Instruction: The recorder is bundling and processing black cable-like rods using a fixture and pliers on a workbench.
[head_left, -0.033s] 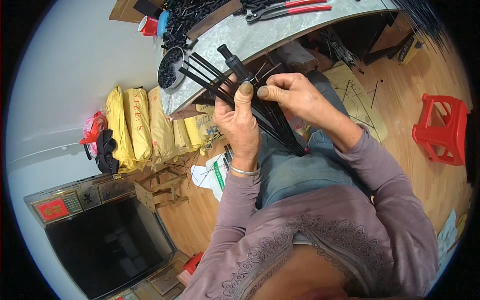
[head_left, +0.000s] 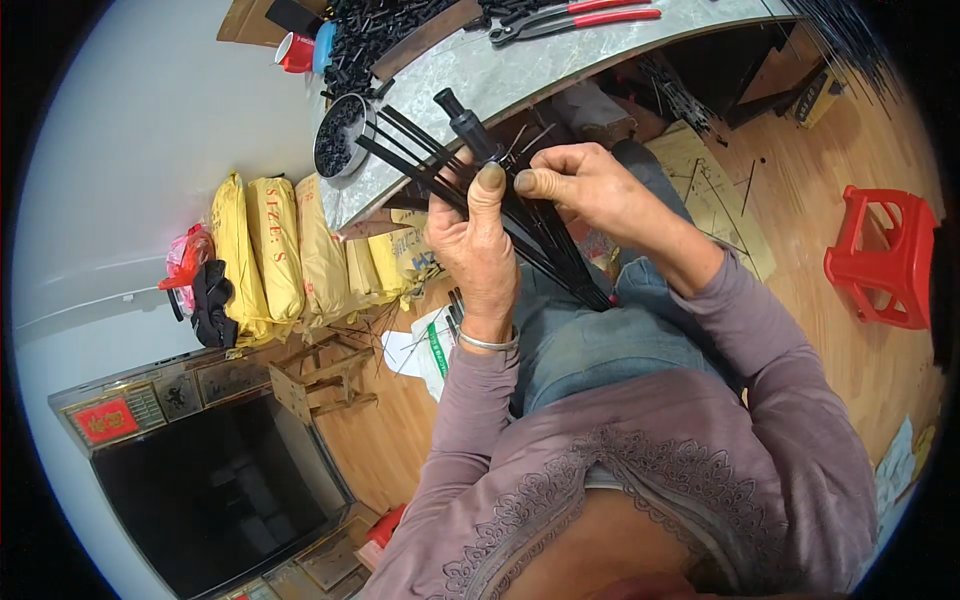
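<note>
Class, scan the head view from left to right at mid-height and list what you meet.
Red bag → yellow sacks → left hand → bundle of black rods → right hand → red stool.

Yellow sacks (head_left: 275, 255) under the bench, dark screen (head_left: 215, 485), perhaps a television

Home workshop: marble-topped bench (head_left: 560, 75) with red-handled pliers (head_left: 575, 18), bowl of black parts (head_left: 343, 135), stacked yellow sacks (head_left: 275, 255).
</note>
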